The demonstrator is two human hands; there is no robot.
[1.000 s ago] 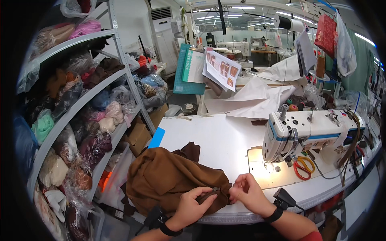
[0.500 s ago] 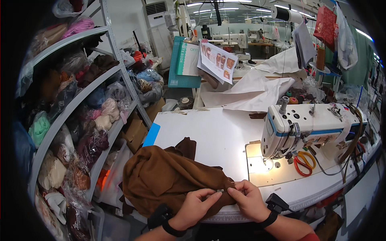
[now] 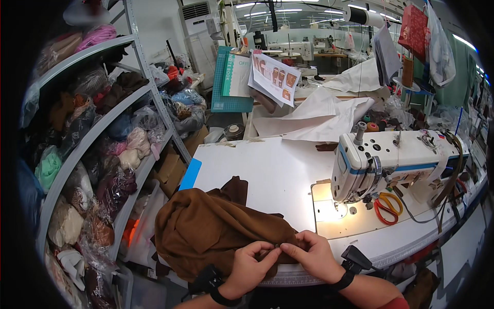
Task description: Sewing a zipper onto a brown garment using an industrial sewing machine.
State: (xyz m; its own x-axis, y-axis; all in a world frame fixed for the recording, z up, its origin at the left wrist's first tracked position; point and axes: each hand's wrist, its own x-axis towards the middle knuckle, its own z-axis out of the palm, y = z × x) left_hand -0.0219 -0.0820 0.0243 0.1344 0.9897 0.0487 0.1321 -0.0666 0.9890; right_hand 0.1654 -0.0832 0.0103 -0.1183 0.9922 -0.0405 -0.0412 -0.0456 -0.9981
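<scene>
A heap of brown fabric [image 3: 211, 226] lies on the white sewing table [image 3: 272, 170], spilling to its front edge. My left hand [image 3: 253, 265] is closed on the fabric's right end, thumb and forefinger pinched together. Close beside it, my right hand [image 3: 315, 257] pinches the same cloth, and the two thumb tips almost meet. A tiny pale item between the fingertips is mostly hidden, so I cannot tell its kind. Behind the heap pokes out a darker brown piece of cloth [image 3: 235, 189].
To the right stands a white sewing machine [image 3: 396, 159] with its lamp lit. Scissors [image 3: 387, 208] with red and yellow handles lie by its needle plate. Metal shelves [image 3: 141, 98] packed with bagged cloth rise at the left. White sheets [image 3: 319, 116] lie at the back.
My hands have drawn closer, thumb tips now nearly touching. The small pale item that showed between them is now mostly covered. The view has shifted slightly.
</scene>
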